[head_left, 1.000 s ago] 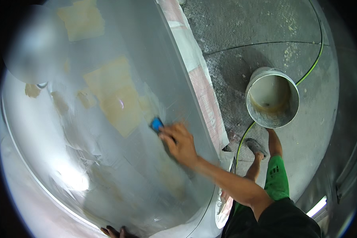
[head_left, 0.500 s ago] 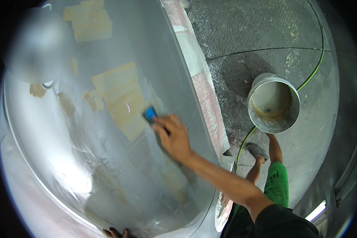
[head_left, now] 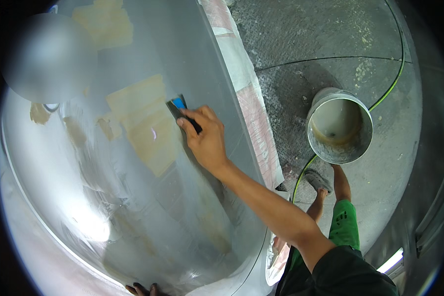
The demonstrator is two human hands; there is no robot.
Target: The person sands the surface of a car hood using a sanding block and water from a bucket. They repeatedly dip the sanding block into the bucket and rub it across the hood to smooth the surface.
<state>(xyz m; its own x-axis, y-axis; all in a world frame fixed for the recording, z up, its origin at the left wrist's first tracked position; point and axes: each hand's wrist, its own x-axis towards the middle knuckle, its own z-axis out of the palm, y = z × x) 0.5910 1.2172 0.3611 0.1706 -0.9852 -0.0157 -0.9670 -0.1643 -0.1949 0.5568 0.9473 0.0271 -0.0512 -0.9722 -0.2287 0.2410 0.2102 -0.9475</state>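
My right hand [head_left: 205,138] grips a small blue block with dark sandpaper around it, a sanding block [head_left: 178,103], thumb and fingers closed over it. The block rests on a curved grey car panel [head_left: 182,217], just right of a tan filler patch [head_left: 145,113] with straight edges. A wet-looking streak trails along the panel beneath my forearm. At the bottom edge of the head view, the fingertips of my left hand [head_left: 142,290] lie apart on the panel's edge; the rest of that hand is out of frame.
A metal bucket [head_left: 340,157] of cloudy liquid stands on the concrete floor [head_left: 291,29] to the right, with a green hose [head_left: 393,86] running behind it. White and pink masking sheet [head_left: 254,113] lines the panel's right side. My legs and shoe [head_left: 316,181] are near the bucket.
My right hand and the sanding block have slid farther up the panel and slightly left, beside the tan patch. My left fingertips stay at the lower edge.
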